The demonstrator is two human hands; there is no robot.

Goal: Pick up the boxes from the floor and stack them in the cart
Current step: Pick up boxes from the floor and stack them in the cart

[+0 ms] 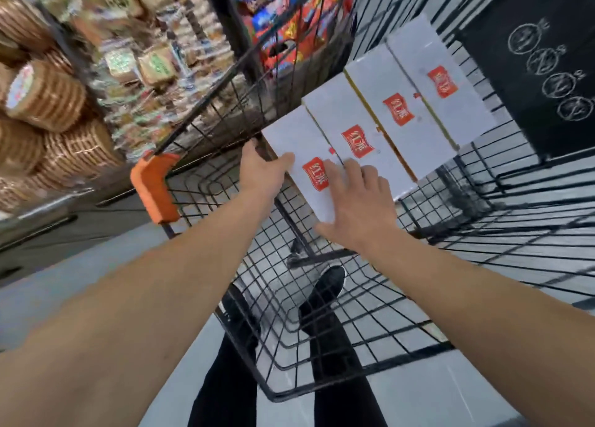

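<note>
A: Where are the hands?

B: Both on the nearest white box (301, 156). The left hand (259, 169) grips its far-left edge, thumb laid over the top face and fingers wrapped round the side against the cart wall. The right hand (357, 207) lies flat on top with fingers straight and spread, pressing beside the red label, not curled round anything.

A: And the arms?

B: Both forearms reach forward and down into the black wire cart (322, 346), bare, almost fully stretched.

A: Where does that box sit?

B: Inside the cart, touching the first of three more white boxes (386, 117) with red labels, all four side by side in a row.

A: Anything hard to read?

B: The left fingertips are hidden behind the box edge. The right palm covers the box's near corner. Shelf goods on the left are blurred. A dark shoe (328, 285) shows through the mesh.

A: Room to move?

B: The row runs along the cart's left wall near the orange handle cap (154, 185); open wire floor lies right of and nearer than the boxes.
</note>
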